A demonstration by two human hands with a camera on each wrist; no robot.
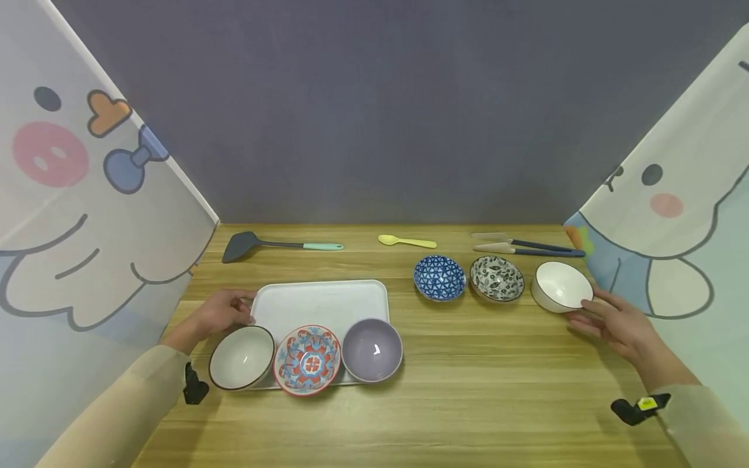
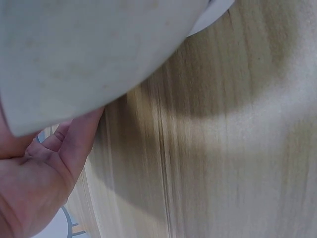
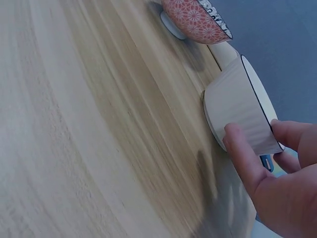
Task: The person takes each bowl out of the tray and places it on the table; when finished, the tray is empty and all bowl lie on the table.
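At the right, my right hand [image 1: 620, 325] pinches the near rim of a white bowl [image 1: 552, 296] with a thin dark rim. In the right wrist view, the fingers [image 3: 242, 153] press the white bowl's [image 3: 233, 104] outer wall. My left hand [image 1: 225, 313] is at the left edge of a white tray [image 1: 322, 296], close behind another white bowl [image 1: 242, 357] with a dark rim. That bowl hides its fingertips in the left wrist view. A red-and-blue patterned bowl [image 1: 307, 361] and a purple bowl [image 1: 372, 350] stand along the tray's front side.
A blue patterned bowl [image 1: 440, 278] and a black-and-white floral bowl [image 1: 497, 278] stand left of the right-hand bowl. Along the back lie a dark spatula [image 1: 240, 246] with a mint handle, a yellow spoon [image 1: 406, 242] and tongs [image 1: 538, 250]. Fabric walls [image 1: 374, 117] enclose the table.
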